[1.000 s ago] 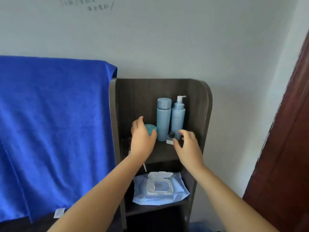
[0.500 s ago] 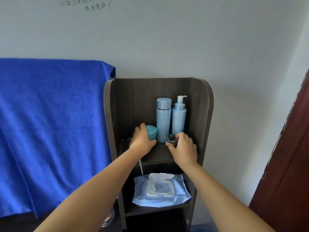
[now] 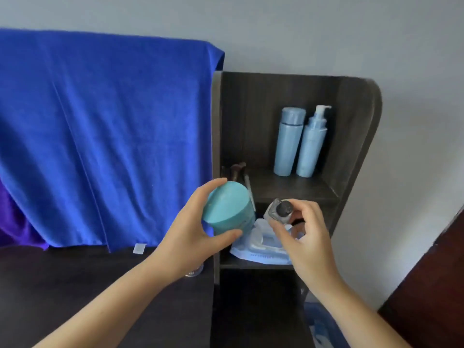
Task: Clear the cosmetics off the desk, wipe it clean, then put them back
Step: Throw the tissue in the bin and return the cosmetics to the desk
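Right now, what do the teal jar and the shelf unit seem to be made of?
Teal jar: probably plastic, matte; its flat lid shows even colour and only soft sheen. Shelf unit: looks like dark wood-grain laminate board, matte; fine vertical streaks run over the panels, though solid wood cannot be ruled out.

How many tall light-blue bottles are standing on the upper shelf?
2: a capped bottle at the back, and a pump bottle touching its right side. None seems hidden.
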`<state>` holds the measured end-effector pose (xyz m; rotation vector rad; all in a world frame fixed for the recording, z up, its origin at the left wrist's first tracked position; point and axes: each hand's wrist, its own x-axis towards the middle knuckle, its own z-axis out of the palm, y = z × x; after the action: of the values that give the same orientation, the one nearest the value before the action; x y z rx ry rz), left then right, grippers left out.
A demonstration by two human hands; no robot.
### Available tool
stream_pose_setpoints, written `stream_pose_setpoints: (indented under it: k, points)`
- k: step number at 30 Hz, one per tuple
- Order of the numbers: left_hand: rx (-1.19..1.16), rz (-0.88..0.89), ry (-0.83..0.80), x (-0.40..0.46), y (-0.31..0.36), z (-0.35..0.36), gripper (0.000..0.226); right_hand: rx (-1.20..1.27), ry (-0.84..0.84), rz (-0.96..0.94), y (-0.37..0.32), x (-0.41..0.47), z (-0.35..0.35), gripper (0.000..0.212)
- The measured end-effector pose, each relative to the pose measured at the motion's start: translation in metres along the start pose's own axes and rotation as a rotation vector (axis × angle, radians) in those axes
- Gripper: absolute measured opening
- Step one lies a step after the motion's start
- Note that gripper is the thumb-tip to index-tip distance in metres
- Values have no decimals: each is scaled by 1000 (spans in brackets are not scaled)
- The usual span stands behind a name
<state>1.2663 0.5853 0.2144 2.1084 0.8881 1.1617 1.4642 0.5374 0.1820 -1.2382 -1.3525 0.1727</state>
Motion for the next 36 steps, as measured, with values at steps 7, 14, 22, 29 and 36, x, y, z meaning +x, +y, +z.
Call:
stream_pose_setpoints:
  k: [7,14,22,29,36]
  points:
    - [30,-439,19,-68,-149,-42,66,-45,-320,293,51,-92,131,30]
    - [143,-615,-40,-117,-280,-26,72,-266,-404,562,118,-138,242,28]
    - [248,-463,-145,-124,-316,-16,75,-541,-327,535,140,-146,284,34]
    - [239,-383,-144,-116,-298,-27,97,-444,-362,500,118,-132,256,61]
    - [193,129,161,-24,-160,-29,38,-389,-223,-33,32,-53,139,27]
